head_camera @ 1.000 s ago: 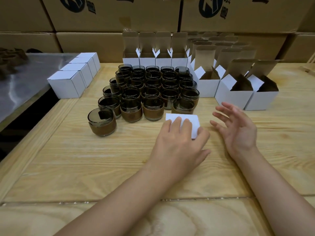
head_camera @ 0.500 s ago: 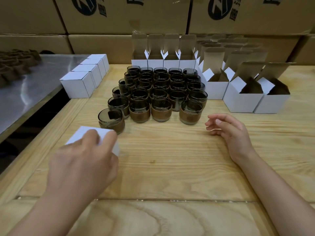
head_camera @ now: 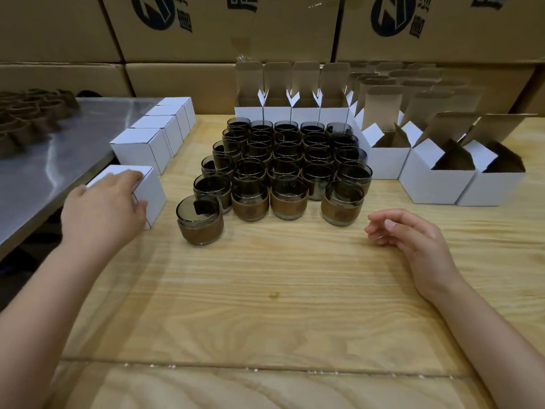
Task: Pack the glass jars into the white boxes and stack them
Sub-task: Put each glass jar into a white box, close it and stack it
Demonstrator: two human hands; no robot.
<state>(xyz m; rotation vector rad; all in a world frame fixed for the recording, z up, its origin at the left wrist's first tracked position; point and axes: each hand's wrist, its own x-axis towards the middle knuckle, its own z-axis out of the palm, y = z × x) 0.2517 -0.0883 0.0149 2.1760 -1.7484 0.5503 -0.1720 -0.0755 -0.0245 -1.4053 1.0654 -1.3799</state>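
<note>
My left hand (head_camera: 101,211) grips a closed white box (head_camera: 149,187) at the wooden table's left edge, at the near end of a row of closed white boxes (head_camera: 147,146). Several smoked-glass jars with brown bands (head_camera: 289,160) stand clustered mid-table; one jar (head_camera: 200,219) sits apart at the front left. Open white boxes (head_camera: 436,181) stand to the right and along the back (head_camera: 292,113). My right hand (head_camera: 413,240) hovers over the table right of the jars, fingers loosely curled, holding nothing.
Large brown cartons (head_camera: 224,28) form a wall behind the table. A steel surface (head_camera: 44,160) lies to the left, with brown rings (head_camera: 26,113) piled on it. A gap separates it from the wooden table (head_camera: 280,290).
My left hand has carried the closed white box from mid-table leftward and set it at the near end of the closed-box row. My right hand drew back slightly and curled.
</note>
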